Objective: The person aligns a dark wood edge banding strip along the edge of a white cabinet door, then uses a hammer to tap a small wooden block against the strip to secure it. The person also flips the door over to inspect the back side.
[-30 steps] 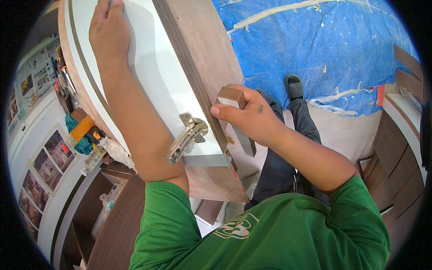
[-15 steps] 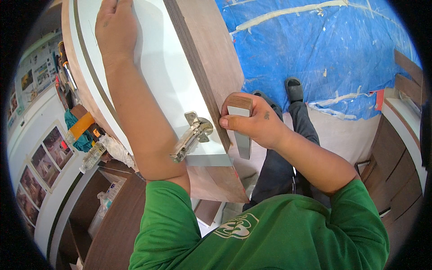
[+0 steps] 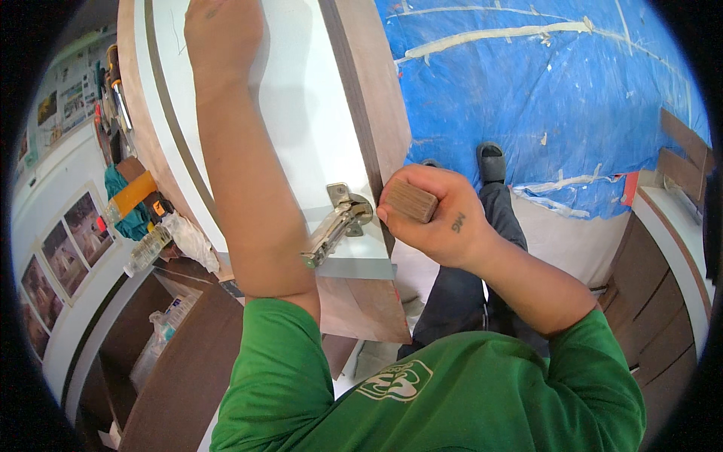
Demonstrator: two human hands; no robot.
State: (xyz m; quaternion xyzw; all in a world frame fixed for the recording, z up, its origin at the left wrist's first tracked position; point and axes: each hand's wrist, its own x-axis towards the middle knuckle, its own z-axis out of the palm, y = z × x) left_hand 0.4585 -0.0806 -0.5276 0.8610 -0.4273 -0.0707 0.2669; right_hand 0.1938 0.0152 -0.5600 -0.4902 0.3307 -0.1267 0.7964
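Brown block [image 3: 413, 202] gripped in right hand [image 3: 456, 215], beside white panel [image 3: 301, 113] — left hand [image 3: 224, 21] over it, fingers cut off — can't tell grip.

Dark lettering [image 3: 458, 223] marks the right hand [image 3: 449, 202], a white logo [image 3: 397, 380] the green shirt [image 3: 489, 388].

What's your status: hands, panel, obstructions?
Right hand grips block beside panel. Left hand over panel, partly out of frame. Hinge on panel, near right hand, possible snag.

The view's top edge crops the left grip [image 3: 224, 27]; the right grip [image 3: 446, 218] hides part of the brown block [image 3: 411, 201].
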